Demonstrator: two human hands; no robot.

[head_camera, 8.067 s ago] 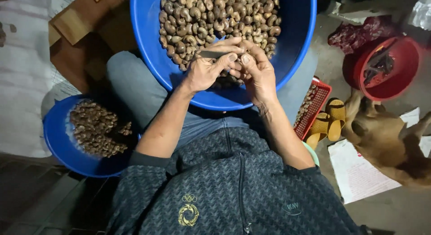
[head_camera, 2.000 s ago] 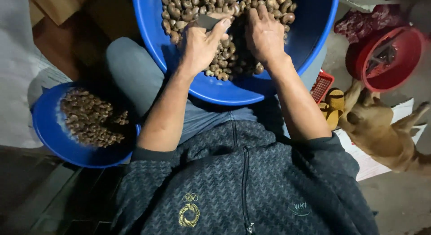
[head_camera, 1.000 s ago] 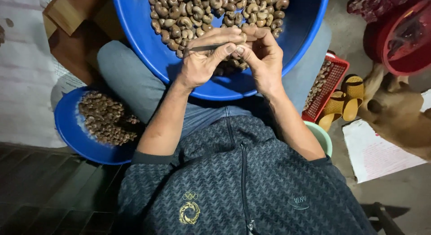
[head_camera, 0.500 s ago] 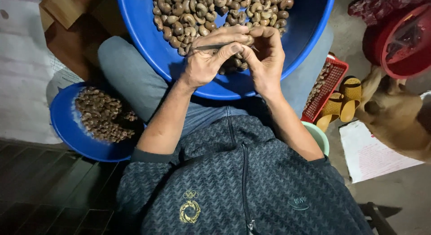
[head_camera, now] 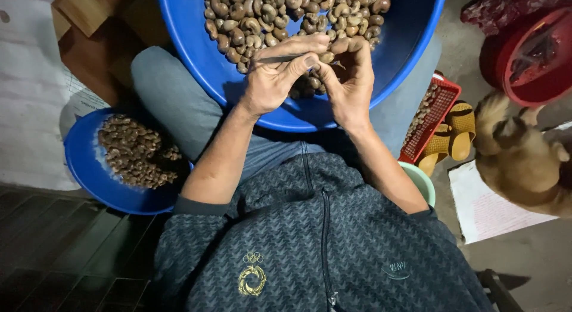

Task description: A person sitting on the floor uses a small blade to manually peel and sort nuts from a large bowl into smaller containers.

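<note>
Over the big blue basin (head_camera: 196, 44), the left hand (head_camera: 271, 79) is gripping a small knife (head_camera: 277, 59) while the right hand (head_camera: 348, 79) is pinching a cashew nut (head_camera: 326, 57).

Count, head view.
Blue basins: 2 (head_camera: 411, 56) (head_camera: 77, 175); red tub: 1 (head_camera: 530, 91); red basket: 1 (head_camera: 444, 94); yellow sandals: 2 (head_camera: 462, 130); dog: 1 (head_camera: 521, 166); nuts: too many to count (head_camera: 262, 14).

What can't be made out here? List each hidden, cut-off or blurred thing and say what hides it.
All in the head view:
- Nut pinched by the right hand: covered by fingertips of both hands.
- Thin blade in the left hand: its tip is hidden behind the fingers.
- Large blue basin: far rim cut off by the top edge.
- Red tub: its contents are dark and blurred, and it is cropped by the right edge.
- Dog: motion-blurred, partly out of frame.
</note>
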